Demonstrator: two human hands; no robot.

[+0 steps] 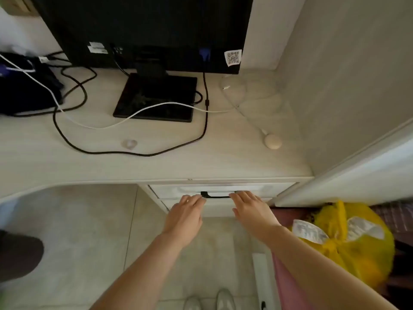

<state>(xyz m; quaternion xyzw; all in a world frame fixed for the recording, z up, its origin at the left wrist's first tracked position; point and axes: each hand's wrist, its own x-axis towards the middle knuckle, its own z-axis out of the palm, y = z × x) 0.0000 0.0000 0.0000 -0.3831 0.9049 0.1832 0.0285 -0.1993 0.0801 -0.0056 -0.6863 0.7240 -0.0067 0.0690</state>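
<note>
A pale wooden desk (156, 166) has a white drawer (263, 189) under its right front edge, with a black bar handle (218, 195). My left hand (186, 217) reaches up with straight fingers, its fingertips at the handle's left end. My right hand (251, 209) lies flat with fingers straight, its fingertips covering the handle's right end. Neither hand curls round the handle. The drawer front sits flush with the desk frame.
A black monitor (143, 30) on a square base (156, 97) stands on the desk, with black (134, 153) and white (98, 126) cables looping across it. A round cream puck (272, 142) lies at right. A yellow bag (348, 242) sits low right beside a wall (346, 86).
</note>
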